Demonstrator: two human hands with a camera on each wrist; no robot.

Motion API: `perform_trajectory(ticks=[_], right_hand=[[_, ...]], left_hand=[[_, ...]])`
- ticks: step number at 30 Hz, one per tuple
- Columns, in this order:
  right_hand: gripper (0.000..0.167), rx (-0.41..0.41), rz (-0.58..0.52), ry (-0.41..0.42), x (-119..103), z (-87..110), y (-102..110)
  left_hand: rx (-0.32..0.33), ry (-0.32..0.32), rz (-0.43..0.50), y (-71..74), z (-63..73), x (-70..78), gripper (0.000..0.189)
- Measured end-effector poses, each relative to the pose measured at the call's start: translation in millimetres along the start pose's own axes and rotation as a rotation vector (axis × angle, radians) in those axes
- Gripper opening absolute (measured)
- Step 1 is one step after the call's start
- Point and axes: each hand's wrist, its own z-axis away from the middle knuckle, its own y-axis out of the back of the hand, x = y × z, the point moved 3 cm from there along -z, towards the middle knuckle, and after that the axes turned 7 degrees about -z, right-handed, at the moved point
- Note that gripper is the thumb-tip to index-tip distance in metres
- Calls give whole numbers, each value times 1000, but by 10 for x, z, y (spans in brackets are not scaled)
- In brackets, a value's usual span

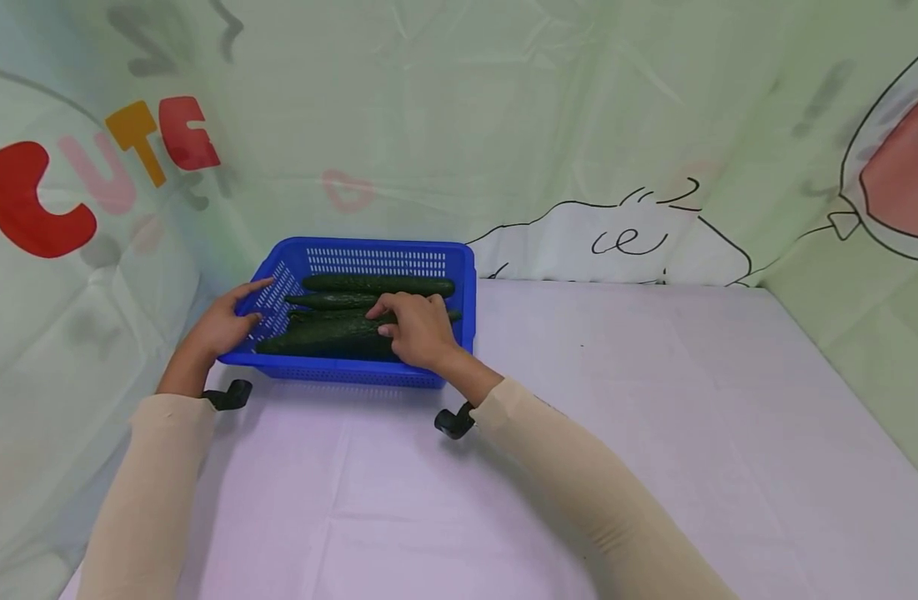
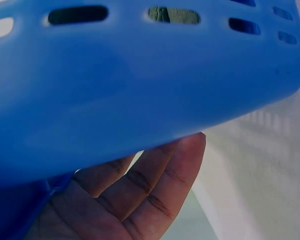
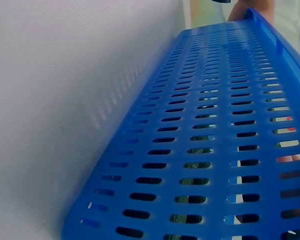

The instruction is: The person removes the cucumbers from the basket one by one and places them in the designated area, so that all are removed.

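A blue plastic basket with slotted walls stands on the table, holding several dark green cucumbers laid lengthwise. My left hand grips its left end, thumb inside the rim. In the left wrist view, the fingers of that hand lie along the outside, under the rim. Over the basket's right half, my right hand is among the cucumbers, thumb and forefinger bent with a gap between them. Its other fingertips are hidden. The right wrist view shows mainly the basket's slotted side.
The table has a pale cloth and stretches to the right and front of the basket. Behind the basket hangs a light green printed curtain, with another sheet close on the left. Dark wrist cameras hang below both wrists.
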Motion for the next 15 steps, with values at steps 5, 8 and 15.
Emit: perform_trajectory(ticks=[5, 8, 15], right_hand=[[22, 13, -61, -7, -2, 19, 30], [22, 18, -81, -9, -7, 29, 38], [22, 120, -42, 10, -14, 55, 128]], left_hand=[[1, -5, -12, 0, -1, -2, 65], [0, 1, -13, -6, 0, -4, 65], [4, 7, -26, 1, 2, -7, 65]])
